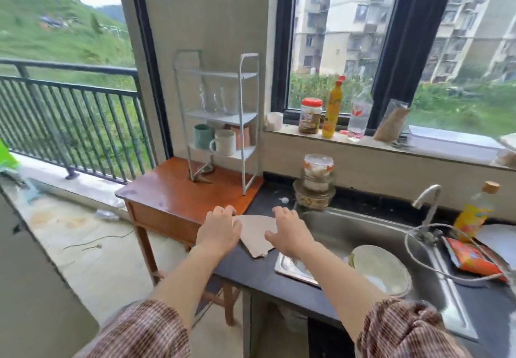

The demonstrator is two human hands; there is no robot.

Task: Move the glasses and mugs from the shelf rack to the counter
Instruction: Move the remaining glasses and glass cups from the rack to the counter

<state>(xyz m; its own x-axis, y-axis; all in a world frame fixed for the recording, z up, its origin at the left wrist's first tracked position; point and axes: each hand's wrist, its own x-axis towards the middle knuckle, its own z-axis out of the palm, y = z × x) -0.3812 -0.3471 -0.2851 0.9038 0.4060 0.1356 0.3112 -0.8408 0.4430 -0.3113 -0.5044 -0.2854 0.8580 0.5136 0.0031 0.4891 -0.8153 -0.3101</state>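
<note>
A white shelf rack [249, 83] stands on a small wooden table [178, 198]. Its middle shelf holds clear glasses [216, 100]. On the lowest shelf sit a green mug [203, 136], a white mug [224, 142] and a brown mug [242, 135]. On the dark counter [251, 271] lies a piece of grey cardboard [258, 236]. My left hand [219, 230] grips its left edge and my right hand [289, 232] presses on its right side, both well below the rack.
A steel sink [363, 234] with a plate [381, 269] and a tap [427, 198] lies to the right. Stacked jars [317, 181] stand behind the cardboard. Bottles and a jar line the window sill [391, 145]. A balcony railing [69, 123] runs at left.
</note>
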